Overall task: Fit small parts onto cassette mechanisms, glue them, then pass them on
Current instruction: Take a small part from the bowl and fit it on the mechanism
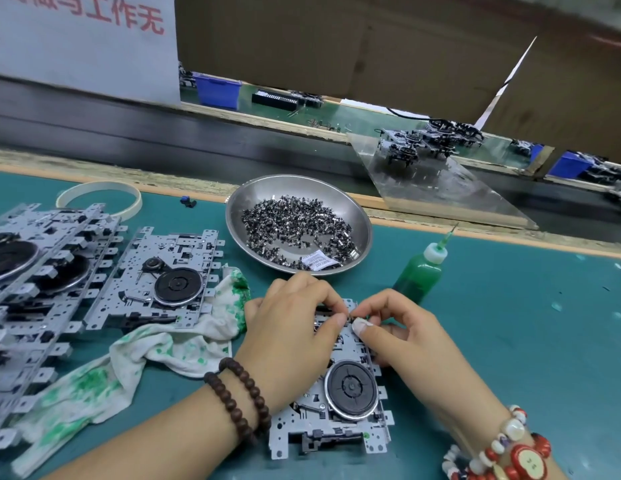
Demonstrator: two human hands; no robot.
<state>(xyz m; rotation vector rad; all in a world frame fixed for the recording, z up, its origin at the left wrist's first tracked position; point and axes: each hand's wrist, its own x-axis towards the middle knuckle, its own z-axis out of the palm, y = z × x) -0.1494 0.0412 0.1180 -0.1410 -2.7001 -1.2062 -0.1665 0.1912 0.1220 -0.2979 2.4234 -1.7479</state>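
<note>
Left hand [295, 327] covers the upper left of the grey metal cassette mechanism [337, 410]; the tiny part between both hands' fingertips is indistinct. Stacked grey mechanisms [35, 289] at nine o'clock are cropped. White red-lettered sign [84, 39] at eleven o'clock is cropped.

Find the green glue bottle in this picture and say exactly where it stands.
In the head view, the glue bottle stands on the green mat right of centre, just right of the steel bowl and beyond the right hand.
</note>
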